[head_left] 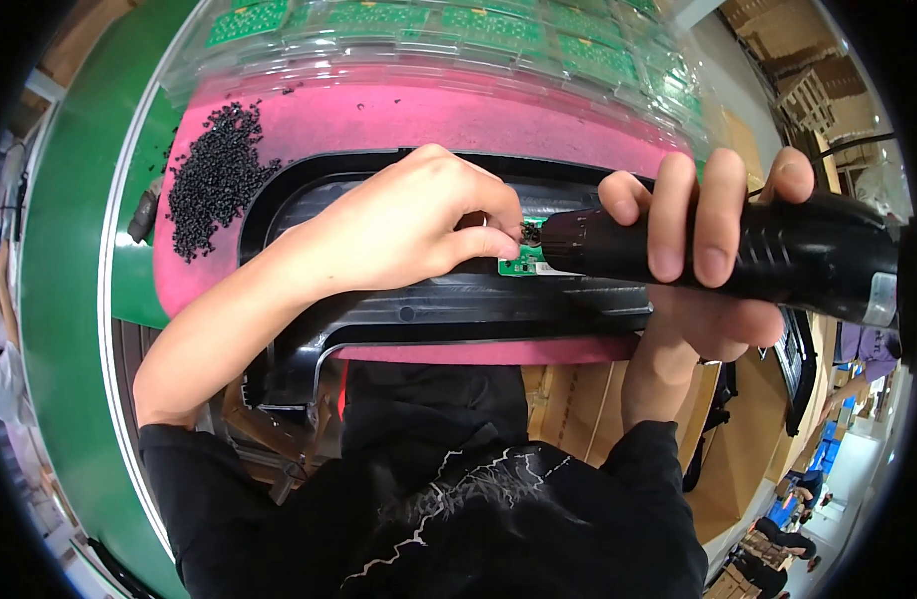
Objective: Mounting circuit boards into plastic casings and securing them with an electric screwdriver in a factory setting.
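Note:
My right hand [703, 240] is wrapped round a black electric screwdriver [808, 255], held nearly level with its tip toward the left. Beneath that tip lies a small green circuit board [523, 266], set in a long black plastic housing [408, 309]. My left hand [428, 220] reaches in from the left, its thumb and forefinger pinched together at the screwdriver's tip over the board. Small dark pieces, probably screws, show by those fingertips, but I cannot make out exactly what they grip. The driver's body covers part of the board.
A pile of small black screws [216, 180] lies on the pink mat [318, 110], left of the housing. Clear plastic trays of green boards [498, 35] are stacked at the back. The green tabletop [89, 250] extends left. Cardboard [748, 439] stands at right; people work farther off.

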`<action>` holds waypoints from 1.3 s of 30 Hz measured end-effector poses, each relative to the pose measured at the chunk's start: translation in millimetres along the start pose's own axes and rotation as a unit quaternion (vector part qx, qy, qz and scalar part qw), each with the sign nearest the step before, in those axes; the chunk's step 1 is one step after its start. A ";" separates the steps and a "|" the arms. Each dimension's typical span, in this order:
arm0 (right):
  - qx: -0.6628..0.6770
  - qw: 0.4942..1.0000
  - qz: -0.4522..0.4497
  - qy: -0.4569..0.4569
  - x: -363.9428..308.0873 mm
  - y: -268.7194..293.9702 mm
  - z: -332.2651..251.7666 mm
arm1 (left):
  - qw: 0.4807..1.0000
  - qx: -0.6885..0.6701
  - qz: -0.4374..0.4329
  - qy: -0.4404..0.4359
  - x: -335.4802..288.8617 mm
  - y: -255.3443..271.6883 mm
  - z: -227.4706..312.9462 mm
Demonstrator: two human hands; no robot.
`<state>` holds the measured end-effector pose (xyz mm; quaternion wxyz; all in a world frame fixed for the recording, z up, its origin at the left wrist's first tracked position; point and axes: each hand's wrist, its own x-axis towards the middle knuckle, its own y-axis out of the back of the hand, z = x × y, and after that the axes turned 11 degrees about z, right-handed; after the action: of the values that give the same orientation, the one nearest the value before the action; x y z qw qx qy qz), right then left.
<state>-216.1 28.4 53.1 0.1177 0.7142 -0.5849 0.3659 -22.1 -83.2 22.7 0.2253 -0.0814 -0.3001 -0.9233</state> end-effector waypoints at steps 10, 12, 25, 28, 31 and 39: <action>0.033 0.997 -0.071 0.009 4.9 14.7 -7.1 | 0.981 -0.122 -0.049 0.145 1.6 -1.5 3.6; 0.022 0.998 -0.057 0.006 0.2 14.3 -13.9 | 0.986 -0.107 -0.034 0.125 4.3 -4.9 7.6; -0.142 0.959 0.245 -0.013 -39.6 18.3 -29.7 | 0.995 0.093 -0.027 0.037 2.4 -9.2 1.4; -0.123 0.967 0.225 -0.001 -39.6 23.3 -33.1 | 0.994 0.096 -0.030 0.047 3.1 -9.9 2.2; -0.124 0.963 0.238 0.001 -39.7 21.9 -31.4 | 0.994 0.096 -0.029 0.049 3.6 -10.3 2.2; -0.172 0.950 0.259 -0.011 -38.1 12.4 -23.7 | 0.995 0.094 -0.027 0.037 2.1 -11.2 0.1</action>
<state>-238.5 67.5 41.5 0.1333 0.5109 -0.8053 0.2697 -29.2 -75.9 17.6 0.2182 -0.0178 -0.3795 -0.8989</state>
